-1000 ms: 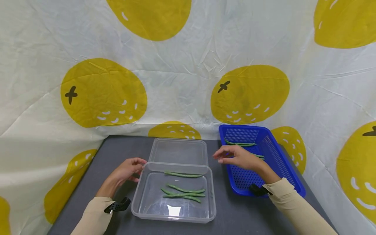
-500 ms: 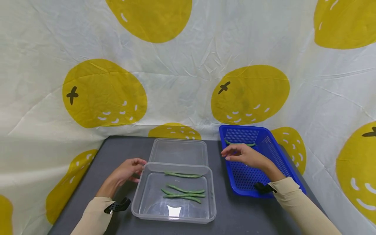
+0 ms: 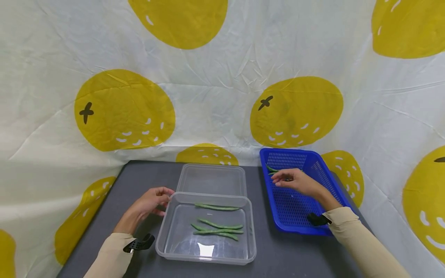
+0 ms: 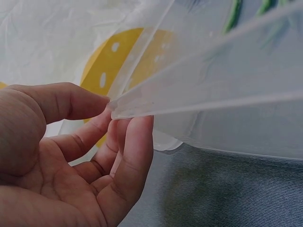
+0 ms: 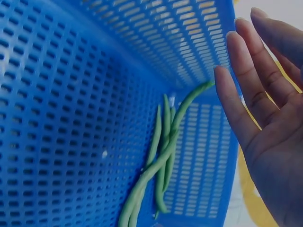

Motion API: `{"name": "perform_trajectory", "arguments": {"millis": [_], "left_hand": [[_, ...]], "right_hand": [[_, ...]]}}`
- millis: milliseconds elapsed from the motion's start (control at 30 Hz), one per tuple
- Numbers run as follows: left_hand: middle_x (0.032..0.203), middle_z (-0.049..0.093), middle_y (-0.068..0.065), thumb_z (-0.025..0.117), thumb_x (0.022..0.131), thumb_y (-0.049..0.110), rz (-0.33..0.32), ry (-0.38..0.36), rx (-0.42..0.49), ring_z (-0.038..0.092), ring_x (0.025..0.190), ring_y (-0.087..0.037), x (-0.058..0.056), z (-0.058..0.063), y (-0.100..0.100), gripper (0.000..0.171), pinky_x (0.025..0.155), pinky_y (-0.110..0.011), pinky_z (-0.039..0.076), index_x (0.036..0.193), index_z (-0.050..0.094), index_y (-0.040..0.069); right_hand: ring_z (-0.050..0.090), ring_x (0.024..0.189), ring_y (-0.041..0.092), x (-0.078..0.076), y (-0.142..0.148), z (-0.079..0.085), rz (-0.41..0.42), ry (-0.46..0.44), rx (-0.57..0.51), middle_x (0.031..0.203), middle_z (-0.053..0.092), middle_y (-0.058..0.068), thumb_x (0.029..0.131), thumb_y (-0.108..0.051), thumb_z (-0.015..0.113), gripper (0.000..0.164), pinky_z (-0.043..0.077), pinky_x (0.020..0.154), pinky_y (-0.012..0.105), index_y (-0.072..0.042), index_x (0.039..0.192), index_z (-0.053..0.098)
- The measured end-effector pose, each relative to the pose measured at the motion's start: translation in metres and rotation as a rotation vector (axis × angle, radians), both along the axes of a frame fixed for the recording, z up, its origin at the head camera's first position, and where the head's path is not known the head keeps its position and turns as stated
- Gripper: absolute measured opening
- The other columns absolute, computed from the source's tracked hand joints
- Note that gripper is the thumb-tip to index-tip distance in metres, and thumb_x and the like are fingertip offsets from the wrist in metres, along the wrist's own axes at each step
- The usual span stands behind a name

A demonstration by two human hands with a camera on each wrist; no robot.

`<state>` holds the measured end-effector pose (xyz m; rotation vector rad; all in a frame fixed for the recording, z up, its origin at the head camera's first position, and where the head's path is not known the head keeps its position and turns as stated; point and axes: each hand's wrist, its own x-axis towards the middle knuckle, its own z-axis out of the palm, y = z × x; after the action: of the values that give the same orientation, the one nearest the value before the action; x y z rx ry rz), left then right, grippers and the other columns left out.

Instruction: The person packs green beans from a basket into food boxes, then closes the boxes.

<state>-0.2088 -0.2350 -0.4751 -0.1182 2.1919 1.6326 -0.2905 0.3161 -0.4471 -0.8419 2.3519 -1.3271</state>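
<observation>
My left hand (image 3: pixel 149 202) is at the left side of a clear plastic container (image 3: pixel 180 247). In the left wrist view its thumb and fingers pinch the container's rim at a corner. Several green beans (image 3: pixel 219 231) lie on the container floor, some crossing. Over the blue basket (image 3: pixel 292 216) is my right hand (image 3: pixel 300 183), its fingers extended and holding nothing. The right wrist view shows several green beans (image 5: pixel 147 175) bunched along one end wall of the basket, near those fingertips. From the head, this hand partly hides them.
A clear lid (image 3: pixel 212 178) lies flat behind the container on the dark grey table (image 3: pixel 149 173). A white curtain (image 3: pixel 208 112) with yellow fruit prints hangs right behind the table and along both sides.
My right hand has moved rightward and farther over the blue basket, toward the beans at its back. The left hand and the container have stayed in place.
</observation>
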Motion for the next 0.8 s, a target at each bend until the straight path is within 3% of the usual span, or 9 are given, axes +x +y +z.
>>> {"name": "perform_trajectory", "arguments": {"millis": [100, 333, 567, 800], "left_hand": [[0.105, 0.067, -0.02, 0.057, 0.096, 0.011, 0.001, 0.005, 0.008, 0.065, 0.085, -0.024, 0.001, -0.002, 0.0, 0.037, 0.067, -0.041, 0.06, 0.129, 0.058, -0.005], [0.107, 0.066, -0.021, 0.058, 0.097, 0.011, 0.015, 0.017, 0.011, 0.065, 0.085, -0.025, 0.002, -0.003, 0.001, 0.036, 0.066, -0.042, 0.06, 0.129, 0.058, -0.004], [0.108, 0.067, -0.023, 0.058, 0.096, 0.01, 0.023, -0.003, 0.016, 0.066, 0.086, -0.025, -0.002, -0.001, -0.001, 0.036, 0.066, -0.041, 0.06, 0.129, 0.058, -0.004], [0.107, 0.066, -0.023, 0.058, 0.096, 0.01, 0.017, -0.001, 0.022, 0.065, 0.085, -0.025, -0.003, -0.001, -0.003, 0.035, 0.065, -0.04, 0.06, 0.129, 0.059, -0.004]], "right_hand": [[0.069, 0.104, 0.035, -0.003, 0.006, -0.004, -0.03, 0.028, 0.015, 0.115, 0.068, 0.03, 0.098, -0.008, 0.066, 0.024, 0.057, 0.086, 0.026, -0.001, 0.121, 0.068], [0.067, 0.102, 0.035, -0.012, 0.019, -0.011, -0.066, 0.023, 0.034, 0.115, 0.068, 0.031, 0.095, -0.007, 0.069, 0.035, 0.056, 0.085, 0.025, 0.006, 0.126, 0.063], [0.065, 0.107, 0.039, -0.023, 0.029, -0.015, -0.095, -0.003, 0.071, 0.116, 0.07, 0.022, 0.093, -0.007, 0.072, 0.034, 0.056, 0.085, 0.024, -0.002, 0.126, 0.066], [0.065, 0.109, 0.04, -0.032, 0.039, -0.022, -0.11, 0.034, 0.135, 0.119, 0.069, 0.025, 0.091, -0.007, 0.073, 0.037, 0.055, 0.085, 0.023, -0.002, 0.127, 0.065]]}}
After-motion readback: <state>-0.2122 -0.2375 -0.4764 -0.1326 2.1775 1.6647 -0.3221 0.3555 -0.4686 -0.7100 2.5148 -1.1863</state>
